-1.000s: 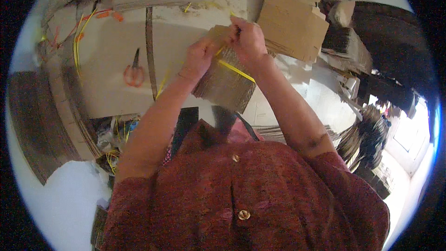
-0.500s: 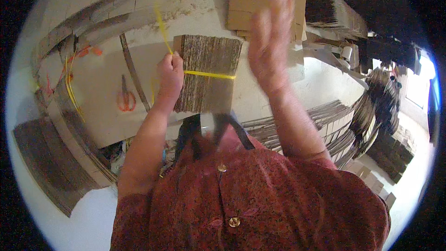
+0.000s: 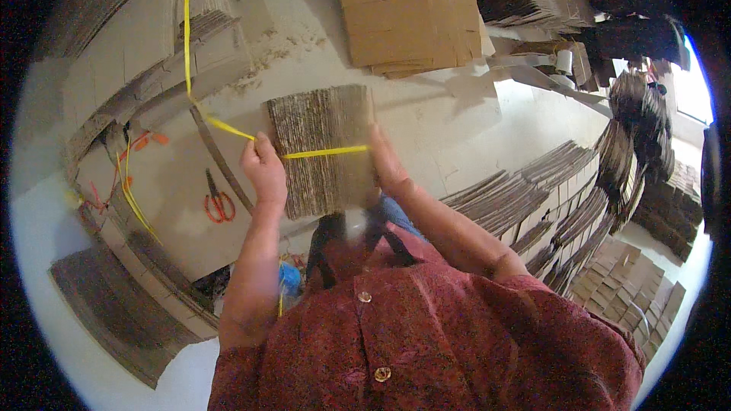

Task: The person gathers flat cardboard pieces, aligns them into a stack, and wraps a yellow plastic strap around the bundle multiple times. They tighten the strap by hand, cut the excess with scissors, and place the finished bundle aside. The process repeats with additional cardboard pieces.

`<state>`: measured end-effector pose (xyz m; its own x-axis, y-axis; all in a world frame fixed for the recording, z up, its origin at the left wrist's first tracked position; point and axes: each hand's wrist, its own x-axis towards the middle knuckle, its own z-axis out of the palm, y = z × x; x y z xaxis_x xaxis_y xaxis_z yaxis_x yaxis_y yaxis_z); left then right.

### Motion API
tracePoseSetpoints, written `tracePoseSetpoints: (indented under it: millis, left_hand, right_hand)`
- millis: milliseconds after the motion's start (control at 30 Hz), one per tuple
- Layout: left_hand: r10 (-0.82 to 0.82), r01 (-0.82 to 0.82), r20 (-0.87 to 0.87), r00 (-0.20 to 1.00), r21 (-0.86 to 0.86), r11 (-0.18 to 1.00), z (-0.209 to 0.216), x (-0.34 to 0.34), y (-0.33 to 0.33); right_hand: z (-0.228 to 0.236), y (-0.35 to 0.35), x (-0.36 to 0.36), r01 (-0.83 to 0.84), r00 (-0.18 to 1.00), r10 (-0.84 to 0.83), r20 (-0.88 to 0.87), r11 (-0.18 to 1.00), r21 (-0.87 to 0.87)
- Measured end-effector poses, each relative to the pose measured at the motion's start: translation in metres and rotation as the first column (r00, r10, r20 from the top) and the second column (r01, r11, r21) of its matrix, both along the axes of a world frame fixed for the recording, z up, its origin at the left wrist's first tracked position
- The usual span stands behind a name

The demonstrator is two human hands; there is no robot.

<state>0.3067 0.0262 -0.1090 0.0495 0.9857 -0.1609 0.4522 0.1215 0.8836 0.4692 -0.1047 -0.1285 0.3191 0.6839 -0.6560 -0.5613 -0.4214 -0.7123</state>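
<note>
In front of me a bundle of flat cardboard pieces (image 3: 320, 125) stands on edge, packed side by side. A yellow strap (image 3: 326, 152) runs across its top. At the bundle's left side my left hand (image 3: 264, 171) is closed on the strap, whose loose length trails up and away to the far left. My right hand (image 3: 387, 158) lies flat along the right side of the bundle, fingers stretched out and pointing away from me. The underside of the bundle is hidden.
Scissors with orange handles (image 3: 219, 202) lie left of the bundle, beside a narrow dark strip (image 3: 221, 160). Flat brown cardboard sheets (image 3: 407, 19) are stacked at the back. Rows of cardboard pieces (image 3: 525, 198) stand at the right; more yellow strapping (image 3: 137, 202) hangs at the left.
My right hand has come down from its raised place onto the bundle's right side. The loose strap end has swung left. My left hand still grips the strap.
</note>
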Motion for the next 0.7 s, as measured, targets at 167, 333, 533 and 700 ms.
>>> tracePoseSetpoints:
  millis: [167, 333, 533, 700]
  left_hand:
    - [0.17, -0.17, 0.137, 0.976, -0.01, 0.985, 0.037, 0.004, -0.006]
    - [0.218, -0.22, 0.117, 0.969, 0.001, 0.976, -0.004, -0.021, -0.022]
    - [0.19, -0.188, -0.035, 0.981, 0.067, 0.98, -0.016, -0.011, -0.01]
    - [-0.086, 0.116, -0.15, 0.985, 0.205, 0.972, -0.006, -0.022, -0.008]
  right_hand:
    - [0.044, 0.018, 0.007, -0.14, 0.979, 0.126, 0.158, 0.986, 0.085]
    - [0.047, 0.034, 0.005, -0.322, 0.894, 0.327, 0.306, 0.944, -0.069]
    - [-0.005, 0.037, 0.017, -0.313, 0.63, 0.319, 0.709, 0.939, -0.144]
    - [0.072, 0.082, -0.029, -0.459, 0.545, 0.113, 0.831, 0.869, 0.183]
